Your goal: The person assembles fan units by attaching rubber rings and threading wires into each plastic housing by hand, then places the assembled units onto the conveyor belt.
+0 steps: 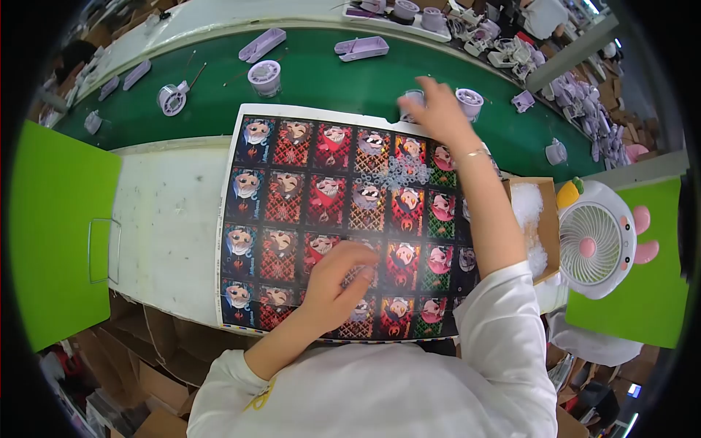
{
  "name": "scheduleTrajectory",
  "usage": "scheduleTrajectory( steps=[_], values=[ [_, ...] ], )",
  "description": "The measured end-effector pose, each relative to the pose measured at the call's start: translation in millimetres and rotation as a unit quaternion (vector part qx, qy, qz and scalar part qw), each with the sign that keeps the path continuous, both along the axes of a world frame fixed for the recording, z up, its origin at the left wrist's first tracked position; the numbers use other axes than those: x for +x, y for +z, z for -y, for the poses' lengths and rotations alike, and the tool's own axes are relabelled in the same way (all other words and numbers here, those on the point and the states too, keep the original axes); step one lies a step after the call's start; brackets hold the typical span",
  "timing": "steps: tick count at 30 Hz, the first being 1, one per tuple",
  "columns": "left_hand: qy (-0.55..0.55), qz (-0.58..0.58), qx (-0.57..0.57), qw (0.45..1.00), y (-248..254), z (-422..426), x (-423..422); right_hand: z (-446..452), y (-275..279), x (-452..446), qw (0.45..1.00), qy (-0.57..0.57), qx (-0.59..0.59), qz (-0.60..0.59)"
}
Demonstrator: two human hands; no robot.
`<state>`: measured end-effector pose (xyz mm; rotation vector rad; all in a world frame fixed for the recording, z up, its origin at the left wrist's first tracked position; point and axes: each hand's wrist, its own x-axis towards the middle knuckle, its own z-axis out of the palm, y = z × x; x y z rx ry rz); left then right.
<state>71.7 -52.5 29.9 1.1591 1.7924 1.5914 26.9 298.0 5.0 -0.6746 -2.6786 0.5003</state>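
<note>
My right hand [440,111] reaches over the green conveyor belt [321,84], thumb and fingers apart. Just beside and partly behind its thumb is a lilac round part with a clear base [412,104]; I cannot tell whether they touch. Close to its other side stands another lilac round part [469,102]. Low over a printed sheet of cartoon cards [326,197], my left hand [337,285] has its fingers curled together. Whatever may be inside them is hidden. A loose cluster of small clear rings [394,174] lies on the sheet.
More lilac round parts [264,77] and lilac elongated pieces [361,48] sit on the belt. At right stand a cardboard box with clear small pieces [527,226] and a white fan [595,241]. Green panels [66,233] flank the white table [164,226].
</note>
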Motion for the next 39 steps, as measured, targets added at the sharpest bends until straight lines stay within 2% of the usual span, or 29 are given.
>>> scheduleTrajectory(
  steps=[1, 3, 6, 9, 11, 12, 15, 16, 19, 20, 21, 23, 26, 29, 32, 35, 39],
  values=[
    [-0.021, 0.037, 0.004, 0.999, 2.0, -2.6, 2.7, 22.6, 9.8, -1.3, 0.993, -0.014, 0.081, 0.085],
    [-0.065, 0.11, 0.013, 0.992, 8.5, -7.9, 6.9, 23.7, 10.8, -9.3, 0.991, -0.008, 0.072, 0.115],
    [-0.059, 0.117, 0.015, 0.991, 16.0, -5.3, 6.9, 25.5, 15.3, 3.8, 0.986, 0.024, 0.101, -0.132],
    [0.041, 0.185, 0.002, 0.982, -4.0, 0.4, 8.3, 75.2, 57.8, 42.9, 0.965, 0.069, -0.001, -0.255],
    [0.093, 0.355, 0.134, 0.92, -3.7, -16.4, 9.8, 113.1, 68.2, 79.5, 0.944, 0.189, 0.01, -0.269],
    [0.117, 0.434, 0.197, 0.871, -3.8, -22.4, 10.7, 134.1, 70.2, 100.4, 0.94, 0.243, -0.04, -0.237],
    [0.046, 0.424, 0.204, 0.881, -17.4, -13.1, 9.0, 172.3, 60.2, 135.5, 0.886, 0.383, -0.228, -0.127],
    [0.07, 0.204, 0.024, 0.976, -11.6, -8.9, 6.1, 170.2, 55.6, 140.3, 0.861, 0.389, -0.304, -0.124],
    [0.028, 0.0, -0.074, 0.997, -20.4, -7.2, 17.9, 126.2, 29.7, 147.9, 0.863, 0.257, -0.408, -0.15],
    [0.023, -0.099, -0.083, 0.991, -11.6, -11.3, 21.1, 109.6, 23.0, 142.7, 0.911, 0.116, -0.378, -0.118],
    [0.01, -0.118, -0.077, 0.99, -8.7, -14.9, 25.2, 93.5, 15.8, 136.7, 0.937, -0.029, -0.339, -0.083],
    [-0.014, -0.157, -0.066, 0.985, -4.6, -19.7, 31.3, 67.7, -3.8, 126.5, 0.986, -0.058, -0.147, -0.056],
    [0.019, -0.243, -0.069, 0.967, 1.8, -21.2, 31.6, 61.2, -16.5, 117.2, 0.996, 0.034, 0.01, -0.08],
    [0.003, -0.29, -0.018, 0.957, 8.0, -22.3, 25.5, 59.4, -17.7, 115.8, 0.997, 0.05, -0.011, -0.066],
    [-0.027, -0.257, 0.033, 0.966, 21.5, -21.7, 21.9, 64.7, -11.4, 117.8, 0.997, 0.052, 0.038, -0.049],
    [-0.074, -0.246, 0.054, 0.965, 49.7, -20.1, 20.0, 110.5, 36.1, 144.0, 0.965, 0.062, -0.206, -0.149],
    [-0.058, -0.279, 0.049, 0.957, 46.5, -24.2, 22.1, 167.0, 97.4, 182.3, 0.933, 0.237, -0.194, -0.187]
  ],
)
